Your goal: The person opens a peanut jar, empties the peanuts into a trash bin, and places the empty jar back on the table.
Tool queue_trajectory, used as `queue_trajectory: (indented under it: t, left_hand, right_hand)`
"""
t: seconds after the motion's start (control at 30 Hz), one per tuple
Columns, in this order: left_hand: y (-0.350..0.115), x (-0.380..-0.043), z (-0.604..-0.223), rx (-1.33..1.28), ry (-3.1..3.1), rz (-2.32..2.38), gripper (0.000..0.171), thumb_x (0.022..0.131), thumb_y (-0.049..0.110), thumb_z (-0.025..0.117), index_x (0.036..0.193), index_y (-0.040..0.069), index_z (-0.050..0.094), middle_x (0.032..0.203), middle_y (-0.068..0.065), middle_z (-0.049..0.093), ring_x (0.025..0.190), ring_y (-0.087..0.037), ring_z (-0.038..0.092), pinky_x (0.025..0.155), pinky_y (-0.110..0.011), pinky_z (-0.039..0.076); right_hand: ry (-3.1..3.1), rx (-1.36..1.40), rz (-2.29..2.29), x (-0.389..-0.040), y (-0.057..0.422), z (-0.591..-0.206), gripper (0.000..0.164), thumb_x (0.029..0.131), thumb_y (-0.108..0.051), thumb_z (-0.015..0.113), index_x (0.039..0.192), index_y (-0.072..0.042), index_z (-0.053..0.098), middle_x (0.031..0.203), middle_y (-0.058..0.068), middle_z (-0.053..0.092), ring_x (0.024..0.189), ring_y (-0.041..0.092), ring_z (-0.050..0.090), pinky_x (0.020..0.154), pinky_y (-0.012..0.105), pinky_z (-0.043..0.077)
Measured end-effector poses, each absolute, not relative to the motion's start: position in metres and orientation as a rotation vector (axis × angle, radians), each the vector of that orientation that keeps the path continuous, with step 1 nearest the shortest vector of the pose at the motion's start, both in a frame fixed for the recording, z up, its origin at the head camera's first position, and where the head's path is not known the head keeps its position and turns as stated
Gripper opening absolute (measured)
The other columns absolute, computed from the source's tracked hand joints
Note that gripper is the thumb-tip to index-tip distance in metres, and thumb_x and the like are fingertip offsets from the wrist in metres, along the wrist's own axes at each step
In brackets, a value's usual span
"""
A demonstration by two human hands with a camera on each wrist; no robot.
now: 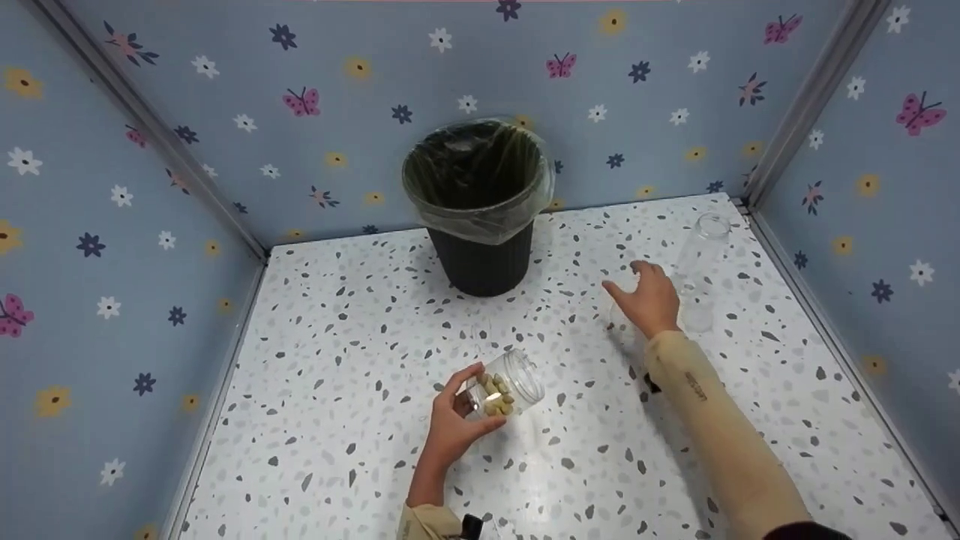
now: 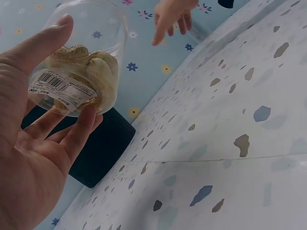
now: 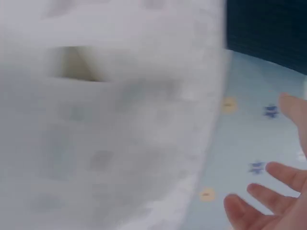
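Note:
My left hand [image 1: 457, 424] grips a clear jar [image 1: 525, 373] around its base end, thumb on one side and fingers on the other. The jar tilts, its mouth toward the right. Tan, nut-like pieces [image 1: 495, 395] lie in its lower part, and a white barcode label [image 2: 62, 88] shows in the left wrist view. Off to the right, my right hand [image 1: 651, 300] hovers over the table, holding nothing, with thumb and fingers spread apart. Beside it stands a tall clear container [image 1: 701, 247], partly hard to make out against the white tabletop.
A dark bin [image 1: 484, 262] with a clear liner stands at the back, near the middle. Blue panels [image 1: 337, 112] with flowers and butterflies enclose the speckled white table [image 1: 337, 337] at the back and both sides.

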State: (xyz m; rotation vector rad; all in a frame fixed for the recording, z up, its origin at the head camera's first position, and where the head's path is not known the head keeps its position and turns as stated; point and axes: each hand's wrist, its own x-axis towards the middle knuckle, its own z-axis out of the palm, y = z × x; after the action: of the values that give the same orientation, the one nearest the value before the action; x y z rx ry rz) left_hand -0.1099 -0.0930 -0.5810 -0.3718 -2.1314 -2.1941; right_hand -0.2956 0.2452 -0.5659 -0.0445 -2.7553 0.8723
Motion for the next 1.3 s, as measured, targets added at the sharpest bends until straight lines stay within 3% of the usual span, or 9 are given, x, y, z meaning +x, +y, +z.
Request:
queue_trajectory:
  t: [0.2,0.37,0.6,0.83,1.03,1.3]
  left_hand:
    - [-0.096,-0.107,-0.582,-0.367,-2.099,-2.215,0.08,0.069,-0.006,0.084,0.139,-0.001,0.047,0.139,-0.028,0.043,0.113,-0.037,0.056,0.09,-0.044,0.051]
    - [-0.099,-0.103,-0.583,-0.383,-2.114,-2.172,0.08,0.069,-0.007,0.084,0.139,-0.006,0.045,0.138,-0.026,0.045,0.116,-0.039,0.055,0.091,-0.042,0.051]
    - [-0.102,-0.099,-0.58,-0.359,-2.114,-2.172,0.08,0.069,-0.005,0.085,0.14,-0.001,0.046,0.138,-0.023,0.045,0.116,-0.038,0.055,0.092,-0.049,0.049]
    - [-0.109,-0.096,-0.579,-0.329,-2.095,-2.185,0.079,0.07,-0.007,0.084,0.14,-0.001,0.046,0.139,-0.029,0.042,0.116,-0.038,0.054,0.092,-0.04,0.051]
    - [-0.119,-0.099,-0.572,-0.31,-2.068,-2.169,0.08,0.069,-0.008,0.084,0.139,-0.002,0.047,0.137,-0.022,0.046,0.114,-0.038,0.055,0.09,-0.037,0.052]
    - [-0.147,-0.126,-0.523,-0.403,-2.052,-2.049,0.08,0.068,-0.009,0.084,0.138,-0.008,0.045,0.137,-0.021,0.047,0.11,-0.04,0.057,0.087,-0.04,0.054]
  right_hand:
    - [-2.628,0.162,1.077,-0.319,0.223,-0.512,0.06,0.088,-0.042,0.072,0.132,-0.004,0.056,0.132,0.017,0.055,0.116,0.035,0.054,0.095,0.049,0.046]
    - [-2.481,0.366,1.363,-0.335,0.197,-0.478,0.059,0.086,-0.036,0.076,0.135,-0.01,0.056,0.135,0.011,0.053,0.116,0.031,0.055,0.092,0.046,0.05]
    - [-2.487,0.458,1.517,-0.35,0.157,-0.443,0.064,0.083,-0.041,0.077,0.139,-0.019,0.054,0.142,0.004,0.048,0.121,0.026,0.053,0.094,0.039,0.049]
    - [-2.564,0.464,1.482,-0.357,0.128,-0.431,0.056,0.081,-0.04,0.079,0.129,-0.017,0.062,0.136,0.003,0.054,0.116,0.024,0.058,0.092,0.036,0.051]
    - [-2.55,0.451,1.372,-0.359,0.123,-0.432,0.041,0.083,-0.03,0.079,0.118,-0.011,0.068,0.123,0.005,0.062,0.105,0.025,0.063,0.085,0.034,0.054]
    - [-2.544,0.417,1.238,-0.362,0.116,-0.431,0.036,0.084,-0.031,0.079,0.112,-0.011,0.071,0.115,0.005,0.065,0.094,0.023,0.065,0.082,0.033,0.053]
